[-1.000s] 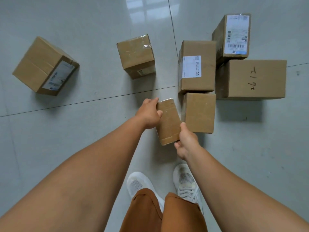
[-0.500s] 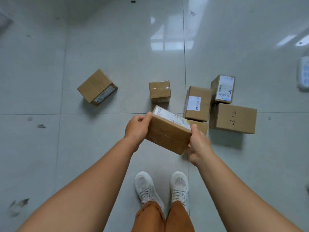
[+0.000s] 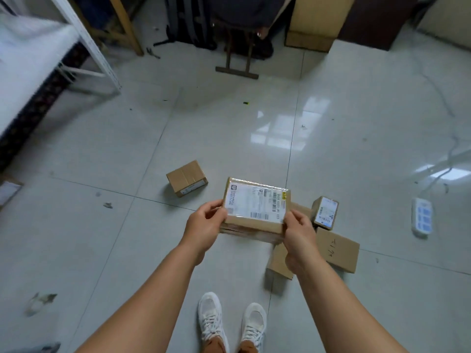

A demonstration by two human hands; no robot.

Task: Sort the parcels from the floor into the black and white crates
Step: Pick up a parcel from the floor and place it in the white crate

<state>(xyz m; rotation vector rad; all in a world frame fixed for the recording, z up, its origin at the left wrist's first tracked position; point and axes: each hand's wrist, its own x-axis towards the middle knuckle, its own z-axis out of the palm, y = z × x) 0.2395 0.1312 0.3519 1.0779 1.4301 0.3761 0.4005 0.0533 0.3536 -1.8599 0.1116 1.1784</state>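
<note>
I stand on the tiled floor (image 3: 102, 154) with my white shoes (image 3: 230, 319) at the near edge of my view. Both my hands hold one parcel (image 3: 254, 207) lifted in front of me. My left hand (image 3: 204, 225) grips its left end and my right hand (image 3: 298, 233) grips its right end, the fingers curled around the edges and the thumbs on top. I keep the face with the shipping label (image 3: 256, 202) turned up to me, I think so that I can read it and decide which crate it belongs in.

Just beside my right hand, partly hidden under the parcel, a group of boxes lies on the floor: a plain box (image 3: 277, 263), a box with handwriting (image 3: 339, 250) touching it, and a small box with a label (image 3: 326, 212) behind. To the left, apart from these, one more box (image 3: 187, 177) lies alone. These are not yet sorted.

Further to the right a white power strip (image 3: 423, 219) lies on the floor. At the far left is a white metal shelf (image 3: 38, 47), and at the far edge a wooden stand (image 3: 238, 62). I cannot see the black and white crates here.
</note>
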